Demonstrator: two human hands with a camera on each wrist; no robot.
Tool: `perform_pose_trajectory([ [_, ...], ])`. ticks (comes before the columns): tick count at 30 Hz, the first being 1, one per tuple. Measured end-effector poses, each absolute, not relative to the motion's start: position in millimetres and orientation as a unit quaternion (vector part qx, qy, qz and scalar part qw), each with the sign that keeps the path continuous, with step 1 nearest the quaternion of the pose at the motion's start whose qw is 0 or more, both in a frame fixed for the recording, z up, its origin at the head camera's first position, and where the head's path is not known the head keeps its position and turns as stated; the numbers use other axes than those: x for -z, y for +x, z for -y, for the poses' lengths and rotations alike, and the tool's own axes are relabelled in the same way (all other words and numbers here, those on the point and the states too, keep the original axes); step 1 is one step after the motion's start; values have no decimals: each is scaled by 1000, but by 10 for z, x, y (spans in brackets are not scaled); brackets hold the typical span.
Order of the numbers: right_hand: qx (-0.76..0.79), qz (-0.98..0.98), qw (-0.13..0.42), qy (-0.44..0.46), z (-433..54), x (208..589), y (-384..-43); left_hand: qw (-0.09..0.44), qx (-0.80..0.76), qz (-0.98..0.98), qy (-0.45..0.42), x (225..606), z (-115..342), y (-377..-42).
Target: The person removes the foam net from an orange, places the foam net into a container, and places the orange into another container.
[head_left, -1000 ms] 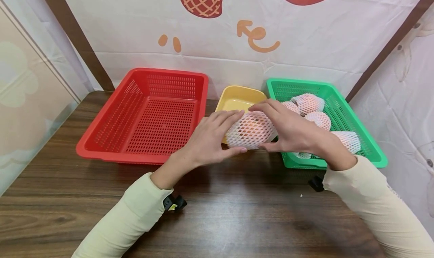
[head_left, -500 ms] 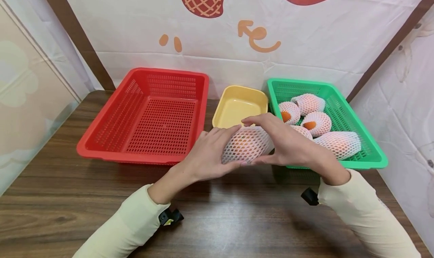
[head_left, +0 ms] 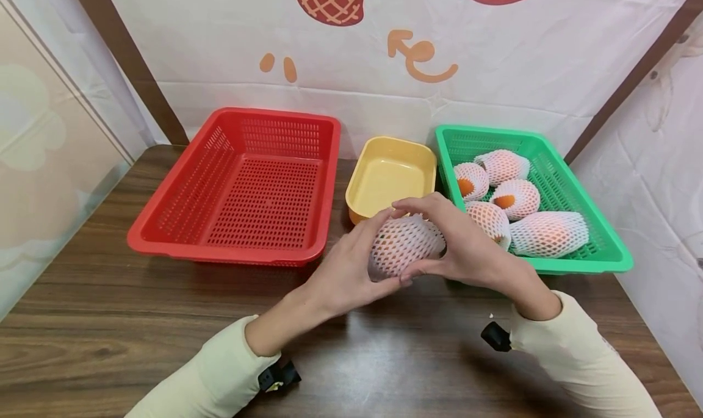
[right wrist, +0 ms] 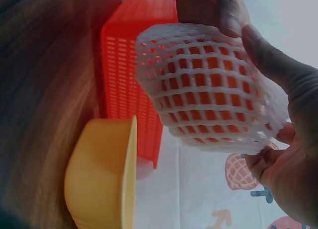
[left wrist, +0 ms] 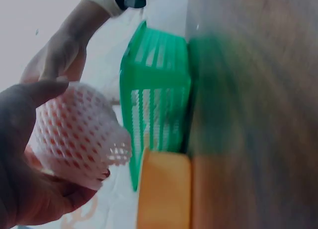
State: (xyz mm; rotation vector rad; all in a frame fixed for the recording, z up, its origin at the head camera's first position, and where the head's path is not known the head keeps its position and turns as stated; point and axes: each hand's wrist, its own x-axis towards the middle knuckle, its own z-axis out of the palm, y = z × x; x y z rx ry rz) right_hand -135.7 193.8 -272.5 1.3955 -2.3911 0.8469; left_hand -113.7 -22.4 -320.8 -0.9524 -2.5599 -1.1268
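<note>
Both hands hold one orange fruit in a white foam net (head_left: 405, 245) between them, a little above the table and in front of the yellow bowl. My left hand (head_left: 345, 274) curves round its left side, my right hand (head_left: 467, 246) round its right side. The two thumbs meet at the near side of the net. In the right wrist view, orange skin shows through the mesh of the netted fruit (right wrist: 206, 92). The left wrist view shows the loose net end of the same fruit (left wrist: 74, 134) poking out past the fingers.
A green basket (head_left: 582, 264) at the right holds several netted fruits (head_left: 549, 234). The yellow bowl (head_left: 391, 177) stands between it and a large red basket (head_left: 263, 204) at the left. A printed cloth (head_left: 351, 70) hangs behind the wooden table (head_left: 165, 320).
Both hands have drawn the netted fruit back from over the yellow bowl towards the body. More of the bowl and of the fruits in the green basket now shows.
</note>
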Motion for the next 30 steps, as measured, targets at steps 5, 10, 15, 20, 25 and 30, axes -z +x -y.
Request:
perform_pose_trajectory([
  [5, -301, 830, 102, 459, -1918, 2867, -1344, 38, 451, 849, -271, 3319, 171, -1096],
  [10, -315, 835, 91, 442, -1901, 3092, -1338, -39, 485, 842, -232, 3463, 178, -1123],
  [15, -335, 838, 101, 419, -1880, 3277, -1292, -102, 508, 829, -213, 3590, 229, -1164],
  [20, -358, 865, 119, 332, -1892, 3407, -1181, -133, 509, 822, -216, 3645, 290, -1222],
  [25, -424, 874, 59, 230, -1875, 3486, -1077, -148, 513, 820, -207, 3673, 358, -1272],
  [30, -498, 851, 1, 167, -1839, 3591, -1083, -165, 518, 810, -220, 3709, 380, -1296],
])
